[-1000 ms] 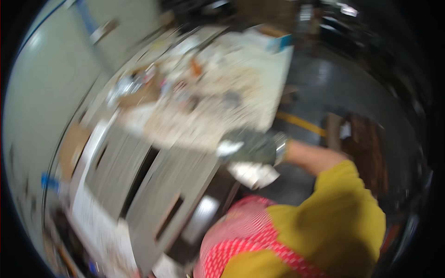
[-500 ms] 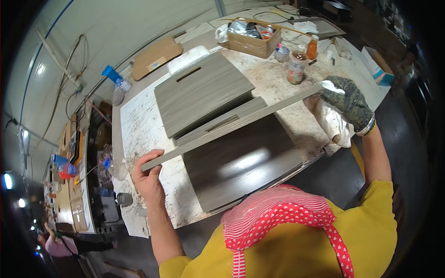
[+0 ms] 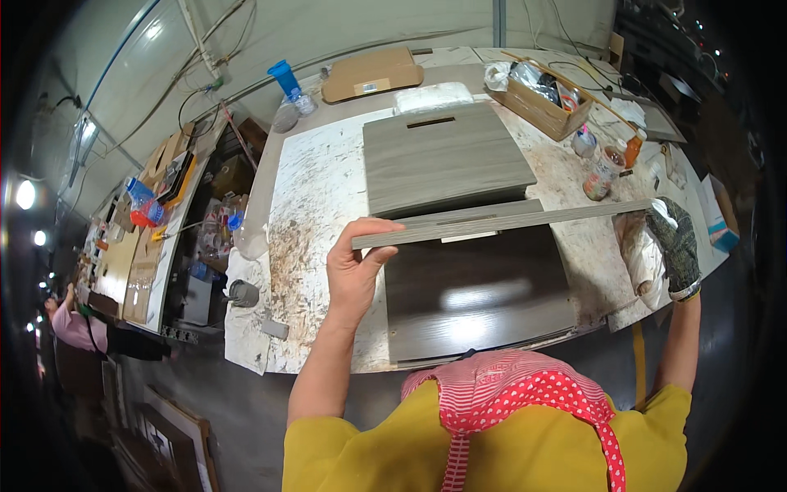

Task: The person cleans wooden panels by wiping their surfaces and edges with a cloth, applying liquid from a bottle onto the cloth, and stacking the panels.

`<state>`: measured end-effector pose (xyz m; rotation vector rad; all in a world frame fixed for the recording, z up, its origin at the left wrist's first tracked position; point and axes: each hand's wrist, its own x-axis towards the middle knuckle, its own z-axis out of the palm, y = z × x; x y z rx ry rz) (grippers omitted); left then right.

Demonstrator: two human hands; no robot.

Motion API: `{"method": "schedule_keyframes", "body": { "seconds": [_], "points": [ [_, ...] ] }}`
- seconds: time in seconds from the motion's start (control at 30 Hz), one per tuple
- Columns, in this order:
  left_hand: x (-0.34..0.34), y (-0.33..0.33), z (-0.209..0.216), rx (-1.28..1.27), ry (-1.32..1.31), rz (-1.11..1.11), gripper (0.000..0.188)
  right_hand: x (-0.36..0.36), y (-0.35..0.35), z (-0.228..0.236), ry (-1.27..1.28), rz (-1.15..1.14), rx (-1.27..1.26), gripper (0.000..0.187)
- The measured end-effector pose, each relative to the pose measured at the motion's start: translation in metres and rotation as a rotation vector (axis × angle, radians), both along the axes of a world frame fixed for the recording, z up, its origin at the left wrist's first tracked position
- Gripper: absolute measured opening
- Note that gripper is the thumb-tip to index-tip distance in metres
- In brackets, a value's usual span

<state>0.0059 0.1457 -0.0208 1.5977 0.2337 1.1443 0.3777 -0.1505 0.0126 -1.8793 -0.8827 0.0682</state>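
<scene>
A grey wood-grain panel (image 3: 508,223) is held up almost edge-on above the table. My bare left hand (image 3: 354,275) pinches its left end between thumb and fingers. At the other end, my right hand (image 3: 677,250), in a dark knitted glove, is closed on the panel, with white cloth (image 3: 641,246) hanging beside it. Behind the raised panel lies a stack of grey panels (image 3: 443,164), the top one with a narrow slot. A dark, glossy panel (image 3: 484,287) lies nearest to me and reflects the light.
A stained white worktable (image 3: 307,221) carries everything. A cardboard box of odds and ends (image 3: 545,111), a tumbler (image 3: 602,174) and an orange bottle (image 3: 633,150) stand at the far right. Flat cardboard (image 3: 369,75) lies at the back. A person (image 3: 78,328) is far off left.
The held panel has swung from a steep slant to nearly level, its left end rising and its right end dropping in the picture. My view has turned, shifting the table to the right.
</scene>
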Motion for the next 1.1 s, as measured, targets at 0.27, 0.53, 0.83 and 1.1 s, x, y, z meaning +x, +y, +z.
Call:
{"method": "schedule_keyframes", "body": {
  "seconds": [0.27, 0.53, 0.83, 1.1],
  "points": [
    [0.008, -0.019, 0.021, 0.003, 0.043, 0.109, 0.016, -0.001, 0.028, 0.014, 0.073, 0.061, -0.016, 0.034],
    [0.005, -0.032, 0.023, 0.03, 0.12, 0.185, 0.015, -0.075, 0.042, 0.073, 0.189, 0.046, 0.406, 0.017],
    [-0.003, -0.046, 0.003, 0.103, 0.047, 0.115, 0.024, -0.184, 0.138, 0.053, -1.343, 0.568, -0.196, 0.044],
    [-0.007, -0.05, 0.006, 0.067, 0.179, 0.175, 0.028, -0.206, 0.17, 0.033, -1.096, 0.853, 0.032, 0.05]
  ]
}}
